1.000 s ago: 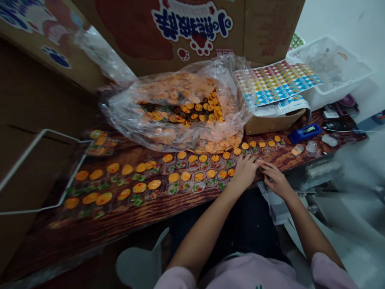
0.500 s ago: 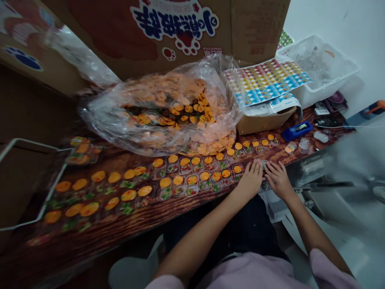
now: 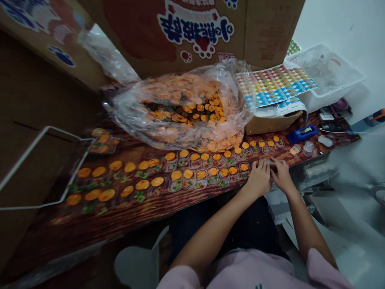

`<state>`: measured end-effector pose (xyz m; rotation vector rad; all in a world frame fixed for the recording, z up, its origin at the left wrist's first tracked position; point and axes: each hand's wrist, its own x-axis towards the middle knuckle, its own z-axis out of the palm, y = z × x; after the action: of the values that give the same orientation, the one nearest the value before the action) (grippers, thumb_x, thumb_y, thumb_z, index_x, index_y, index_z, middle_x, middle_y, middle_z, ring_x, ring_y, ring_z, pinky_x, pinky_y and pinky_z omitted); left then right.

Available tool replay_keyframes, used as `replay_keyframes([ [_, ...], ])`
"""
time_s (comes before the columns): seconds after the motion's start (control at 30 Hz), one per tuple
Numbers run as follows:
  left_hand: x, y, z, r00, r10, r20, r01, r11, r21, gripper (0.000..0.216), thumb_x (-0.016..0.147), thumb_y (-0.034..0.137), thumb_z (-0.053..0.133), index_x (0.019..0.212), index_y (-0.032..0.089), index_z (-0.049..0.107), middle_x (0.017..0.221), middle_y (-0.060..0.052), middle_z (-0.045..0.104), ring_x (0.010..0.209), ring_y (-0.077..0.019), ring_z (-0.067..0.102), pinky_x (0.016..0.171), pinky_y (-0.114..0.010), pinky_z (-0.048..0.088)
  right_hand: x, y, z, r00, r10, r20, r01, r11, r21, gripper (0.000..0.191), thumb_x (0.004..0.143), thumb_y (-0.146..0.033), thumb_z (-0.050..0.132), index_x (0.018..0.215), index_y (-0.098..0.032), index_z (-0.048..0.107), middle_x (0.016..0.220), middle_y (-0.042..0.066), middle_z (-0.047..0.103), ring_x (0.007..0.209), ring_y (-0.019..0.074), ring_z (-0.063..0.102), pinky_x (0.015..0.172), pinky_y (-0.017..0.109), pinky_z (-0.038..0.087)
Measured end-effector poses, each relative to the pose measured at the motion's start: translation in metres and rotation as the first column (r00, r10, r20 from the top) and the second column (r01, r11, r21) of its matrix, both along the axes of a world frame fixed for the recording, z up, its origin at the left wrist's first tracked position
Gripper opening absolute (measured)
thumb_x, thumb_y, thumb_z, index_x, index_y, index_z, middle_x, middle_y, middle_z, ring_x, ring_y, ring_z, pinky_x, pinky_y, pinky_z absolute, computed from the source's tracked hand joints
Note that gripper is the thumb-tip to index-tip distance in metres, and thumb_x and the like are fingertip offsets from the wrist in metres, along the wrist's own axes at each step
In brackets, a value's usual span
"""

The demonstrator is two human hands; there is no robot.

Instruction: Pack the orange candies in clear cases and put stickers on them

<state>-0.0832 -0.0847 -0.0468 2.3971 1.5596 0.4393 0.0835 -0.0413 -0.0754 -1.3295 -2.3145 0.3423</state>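
Rows of small clear packets with orange discs [image 3: 192, 176] lie along the front of a wood-patterned table [image 3: 156, 208]. My left hand [image 3: 260, 179] rests palm down at the right end of the rows, fingers together over a packet I can barely see. My right hand [image 3: 280, 175] sits beside it, touching it, fingers bent onto the same spot. A big clear plastic bag [image 3: 180, 108] heaped with the same orange packets lies behind the rows.
A printed cardboard box [image 3: 192, 32] stands at the back. Coloured sticker sheets [image 3: 276, 85] lie on a carton, next to a white plastic basket [image 3: 327, 74]. A blue tape dispenser [image 3: 302, 133] and small items sit at the right. A white wire frame [image 3: 36, 168] is at the left.
Both hands stayed at the right end of the rows and drew closer together, fingers shifting over the same packet. The camera swung slightly.
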Motion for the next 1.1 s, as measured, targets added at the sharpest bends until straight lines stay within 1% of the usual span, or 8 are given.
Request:
replay_keyframes([
  [0.13,0.001,-0.01,0.006,1.0,0.008,0.011,-0.008,1.0,0.022,0.051,0.096,0.031,0.056,0.14,0.006,0.058,0.158,-0.024,0.048,0.15,-0.0354,0.039,0.121,-0.061,0.03,0.002,0.013,0.007,0.991,0.001,0.132,-0.002,1.0,0.008,0.012,0.085,-0.016,0.055,0.094,-0.021,0.06,0.111,0.016,0.07,0.106,0.0335,0.058,0.092,0.051,0.049],
  [0.3,0.001,-0.054,0.004,0.977,0.076,0.201,-0.105,0.985,0.139,0.056,0.1,0.046,0.053,0.143,0.01,0.055,0.167,-0.024,0.035,0.146,-0.0344,0.044,0.118,-0.059,0.035,0.023,0.026,-0.004,0.982,-0.028,-0.185,-0.004,0.986,-0.168,0.021,0.084,-0.041,0.063,0.096,-0.024,0.058,0.089,0.009,0.068,0.081,0.0271,0.064,0.073,0.041,0.055],
  [0.43,-0.032,-0.117,-0.027,0.88,0.168,0.444,-0.304,0.918,0.255,0.043,0.097,0.04,0.055,0.133,0.017,0.06,0.152,-0.021,0.055,0.13,-0.0289,0.06,0.108,-0.05,0.044,0.023,0.007,-0.012,0.805,-0.303,-0.51,0.22,0.951,-0.217,0.059,0.07,-0.065,0.078,0.105,-0.022,0.059,0.092,0.005,0.071,0.08,0.0241,0.07,0.074,0.039,0.057],
  [0.53,-0.075,-0.168,-0.057,0.834,0.266,0.484,-0.46,0.82,0.342,0.036,0.088,0.024,0.058,0.123,0.017,0.062,0.132,-0.019,0.067,0.115,-0.0273,0.067,0.1,-0.047,0.048,-0.009,-0.023,0.004,0.722,-0.396,-0.568,0.285,0.917,-0.278,0.071,0.063,-0.065,0.088,0.114,-0.02,0.063,0.095,0.006,0.073,0.079,0.022,0.07,0.069,0.034,0.057],
  [0.73,-0.14,-0.218,-0.077,0.637,0.531,0.56,-0.75,0.597,0.287,0.036,0.086,0.01,0.054,0.12,0.017,0.061,0.125,-0.017,0.065,0.111,-0.0268,0.066,0.094,-0.046,0.053,-0.173,-0.051,0.052,0.754,-0.258,-0.604,-0.089,0.871,-0.484,0.058,0.069,-0.064,0.087,0.101,-0.018,0.071,0.076,0.004,0.072,0.052,0.0149,0.06,0.046,0.027,0.049],
  [0.83,-0.148,-0.215,-0.08,0.502,0.598,0.625,-0.847,0.487,0.214,0.033,0.086,0.009,0.053,0.117,0.018,0.062,0.125,-0.016,0.062,0.113,-0.0271,0.064,0.095,-0.046,0.055,-0.276,-0.042,0.059,0.676,-0.156,-0.72,-0.4,0.743,-0.537,0.052,0.068,-0.062,0.087,0.093,-0.021,0.066,0.056,-0.005,0.06,0.046,0.0144,0.057,0.05,0.028,0.051],
  [0.93,-0.152,-0.209,-0.085,0.382,0.63,0.676,-0.905,0.404,0.134,0.033,0.086,0.008,0.053,0.116,0.02,0.062,0.126,-0.015,0.061,0.115,-0.0272,0.063,0.097,-0.047,0.056,-0.372,-0.027,0.059,0.693,-0.094,-0.715,-0.509,0.638,-0.578,0.054,0.063,-0.065,0.086,0.083,-0.022,0.06,0.06,-0.003,0.064,0.049,0.0171,0.062,0.055,0.032,0.055],
  [1.1,-0.158,-0.211,-0.091,0.278,0.622,0.732,-0.944,0.32,0.086,0.036,0.085,0.008,0.054,0.117,0.021,0.061,0.13,-0.015,0.059,0.116,-0.0275,0.063,0.096,-0.047,0.059,-0.494,0.003,0.057,0.937,0.198,-0.287,-0.29,0.899,-0.328,0.046,0.078,-0.065,0.068,0.069,-0.021,0.061,0.053,0.005,0.063,0.06,0.0245,0.067,0.06,0.033,0.052],
])
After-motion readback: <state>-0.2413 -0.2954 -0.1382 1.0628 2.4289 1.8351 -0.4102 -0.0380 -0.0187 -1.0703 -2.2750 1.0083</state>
